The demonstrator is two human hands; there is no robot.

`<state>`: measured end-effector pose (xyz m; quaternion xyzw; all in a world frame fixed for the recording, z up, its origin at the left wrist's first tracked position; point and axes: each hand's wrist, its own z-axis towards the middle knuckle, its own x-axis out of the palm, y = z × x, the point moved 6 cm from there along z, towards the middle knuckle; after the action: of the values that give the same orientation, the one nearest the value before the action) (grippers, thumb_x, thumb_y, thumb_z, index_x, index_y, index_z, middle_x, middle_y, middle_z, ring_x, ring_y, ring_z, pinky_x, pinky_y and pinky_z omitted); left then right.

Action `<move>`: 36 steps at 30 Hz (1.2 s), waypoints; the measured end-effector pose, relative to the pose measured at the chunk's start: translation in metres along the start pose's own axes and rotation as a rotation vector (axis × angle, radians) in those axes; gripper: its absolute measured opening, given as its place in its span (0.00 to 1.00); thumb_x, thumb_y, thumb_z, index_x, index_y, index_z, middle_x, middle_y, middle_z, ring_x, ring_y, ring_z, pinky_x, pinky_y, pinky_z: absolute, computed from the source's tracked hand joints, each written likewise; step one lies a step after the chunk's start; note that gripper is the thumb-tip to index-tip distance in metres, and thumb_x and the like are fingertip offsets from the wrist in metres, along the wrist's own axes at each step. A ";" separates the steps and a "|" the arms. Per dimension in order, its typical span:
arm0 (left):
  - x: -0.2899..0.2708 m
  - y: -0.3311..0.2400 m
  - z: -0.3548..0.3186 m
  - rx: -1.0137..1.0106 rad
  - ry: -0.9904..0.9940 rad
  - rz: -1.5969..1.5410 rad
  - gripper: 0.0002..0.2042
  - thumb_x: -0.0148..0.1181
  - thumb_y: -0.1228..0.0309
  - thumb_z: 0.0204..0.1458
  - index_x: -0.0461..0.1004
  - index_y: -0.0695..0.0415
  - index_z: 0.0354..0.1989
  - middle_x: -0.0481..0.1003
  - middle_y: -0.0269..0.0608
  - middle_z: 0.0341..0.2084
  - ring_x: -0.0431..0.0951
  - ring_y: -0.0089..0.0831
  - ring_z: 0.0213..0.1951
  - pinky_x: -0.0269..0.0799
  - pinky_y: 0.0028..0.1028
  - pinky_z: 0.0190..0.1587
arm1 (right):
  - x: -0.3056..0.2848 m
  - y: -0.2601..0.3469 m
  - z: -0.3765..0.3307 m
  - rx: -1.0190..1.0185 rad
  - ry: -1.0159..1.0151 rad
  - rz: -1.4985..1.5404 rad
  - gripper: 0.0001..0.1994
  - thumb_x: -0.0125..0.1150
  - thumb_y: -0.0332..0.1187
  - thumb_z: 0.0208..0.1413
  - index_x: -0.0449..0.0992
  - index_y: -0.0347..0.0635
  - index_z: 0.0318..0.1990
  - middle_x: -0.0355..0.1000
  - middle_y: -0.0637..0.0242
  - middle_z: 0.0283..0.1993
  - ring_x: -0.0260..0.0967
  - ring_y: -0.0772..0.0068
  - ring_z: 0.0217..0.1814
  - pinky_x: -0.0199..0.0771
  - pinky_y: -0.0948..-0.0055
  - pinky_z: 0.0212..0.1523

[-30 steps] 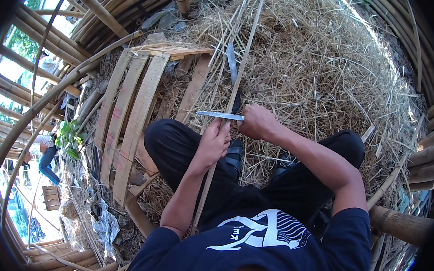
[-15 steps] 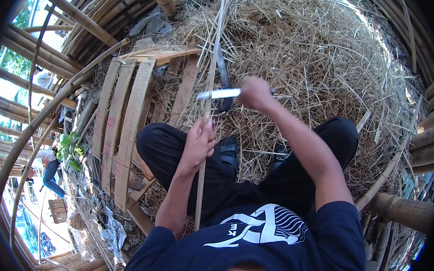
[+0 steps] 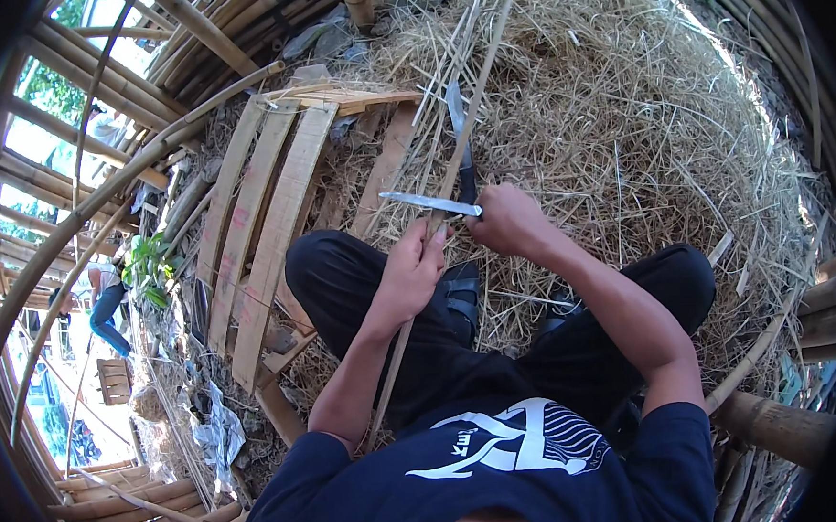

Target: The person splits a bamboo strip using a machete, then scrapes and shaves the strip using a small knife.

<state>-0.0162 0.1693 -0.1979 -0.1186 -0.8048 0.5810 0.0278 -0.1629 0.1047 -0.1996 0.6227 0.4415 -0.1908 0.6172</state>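
A long, thin bamboo strip (image 3: 478, 99) slants from the far edge down past my lap, its far end leaning right. My left hand (image 3: 411, 273) is closed round it in front of my left knee. My right hand (image 3: 511, 222) grips a knife (image 3: 426, 202), its pale blade pointing left and lying across the strip just beyond my left fingers. How deep the edge sits on the strip cannot be made out. Beyond the knife, a second, larger blade with a dark lower part (image 3: 458, 115) lies on the straw, partly crossed by the strip.
Several thin strips (image 3: 440, 73) lie on dry straw (image 3: 601, 116) ahead. A slatted wooden crate (image 3: 268, 232) stands at my left. Bamboo poles (image 3: 81, 224) form a fence on the left, with another person (image 3: 107, 304) beyond it. A thick bamboo pole (image 3: 773, 431) is at the right.
My right hand has come nearer, bringing the knife close to my left hand, its blade now sloping down rightward. The strip's far end has swung right. The whole view has shifted slightly.
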 end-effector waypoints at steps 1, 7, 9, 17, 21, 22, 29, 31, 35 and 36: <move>-0.001 0.004 0.005 0.093 -0.023 0.179 0.11 0.47 0.66 0.64 0.66 0.61 0.44 0.63 0.30 0.18 0.62 0.16 0.17 0.58 0.25 0.19 | 0.004 -0.001 0.001 0.003 -0.008 -0.010 0.14 0.58 0.35 0.45 0.77 0.28 0.24 0.73 0.41 0.25 0.75 0.43 0.31 0.77 0.55 0.37; 0.013 -0.017 0.003 0.372 -0.185 0.603 0.08 0.46 0.72 0.61 0.65 0.65 0.43 0.69 0.59 0.19 0.72 0.56 0.24 0.63 0.44 0.27 | 0.024 -0.018 0.008 -0.088 -0.115 0.038 0.14 0.54 0.33 0.46 0.74 0.27 0.20 0.71 0.40 0.24 0.73 0.40 0.31 0.76 0.53 0.35; 0.011 -0.014 0.002 0.420 -0.212 0.607 0.07 0.47 0.72 0.61 0.65 0.65 0.41 0.67 0.58 0.18 0.70 0.57 0.23 0.63 0.42 0.26 | 0.023 -0.019 0.012 -0.054 -0.062 -0.011 0.12 0.55 0.33 0.44 0.75 0.29 0.22 0.72 0.40 0.25 0.74 0.41 0.31 0.76 0.54 0.36; 0.009 0.035 -0.049 0.209 -0.060 0.439 0.08 0.45 0.69 0.64 0.65 0.60 0.35 0.63 0.34 0.14 0.63 0.22 0.13 0.57 0.26 0.17 | -0.074 -0.166 0.047 0.639 -0.372 0.077 0.19 0.57 0.41 0.50 0.79 0.32 0.39 0.76 0.46 0.41 0.76 0.50 0.47 0.75 0.59 0.47; 0.003 0.045 -0.053 -0.050 -0.002 0.055 0.07 0.43 0.67 0.66 0.65 0.57 0.39 0.57 0.23 0.16 0.53 0.11 0.13 0.49 0.17 0.14 | -0.067 -0.165 0.060 0.507 -0.414 0.383 0.21 0.56 0.45 0.53 0.78 0.30 0.33 0.77 0.47 0.33 0.76 0.53 0.37 0.74 0.59 0.40; 0.004 0.040 -0.053 -0.130 0.027 -0.022 0.07 0.42 0.67 0.66 0.64 0.56 0.41 0.56 0.23 0.16 0.52 0.10 0.13 0.47 0.16 0.13 | -0.055 -0.146 0.061 0.455 -0.385 0.525 0.25 0.55 0.51 0.57 0.77 0.30 0.28 0.74 0.54 0.25 0.71 0.61 0.28 0.70 0.61 0.33; 0.018 0.033 -0.050 -0.209 0.238 -0.182 0.09 0.42 0.65 0.66 0.64 0.59 0.43 0.58 0.25 0.16 0.56 0.12 0.12 0.52 0.15 0.13 | -0.039 -0.079 0.040 0.220 -0.265 0.691 0.26 0.55 0.54 0.59 0.74 0.39 0.22 0.60 0.75 0.15 0.53 0.82 0.15 0.53 0.74 0.18; 0.022 0.034 -0.049 -0.225 0.280 -0.182 0.10 0.42 0.65 0.66 0.64 0.59 0.44 0.61 0.27 0.16 0.60 0.13 0.12 0.56 0.15 0.13 | -0.030 -0.077 0.036 0.279 -0.155 0.979 0.21 0.58 0.48 0.59 0.73 0.41 0.21 0.57 0.78 0.14 0.49 0.84 0.13 0.47 0.75 0.16; 0.031 0.035 -0.027 -0.145 0.232 -0.149 0.13 0.41 0.63 0.66 0.64 0.60 0.48 0.69 0.34 0.20 0.66 0.17 0.12 0.63 0.16 0.14 | -0.040 -0.071 0.029 0.279 -0.183 0.890 0.20 0.59 0.45 0.59 0.73 0.41 0.20 0.58 0.78 0.13 0.49 0.84 0.13 0.48 0.74 0.16; 0.032 0.031 -0.021 -0.100 0.198 -0.197 0.14 0.41 0.63 0.66 0.64 0.60 0.50 0.70 0.36 0.21 0.66 0.17 0.11 0.64 0.16 0.14 | -0.041 -0.067 0.027 0.277 -0.178 0.884 0.20 0.59 0.45 0.59 0.73 0.41 0.20 0.58 0.78 0.13 0.49 0.84 0.13 0.48 0.74 0.16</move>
<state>-0.0385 0.2055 -0.2231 -0.0969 -0.8337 0.5202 0.1581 -0.2288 0.0569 -0.2122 0.8087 0.0496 -0.0194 0.5858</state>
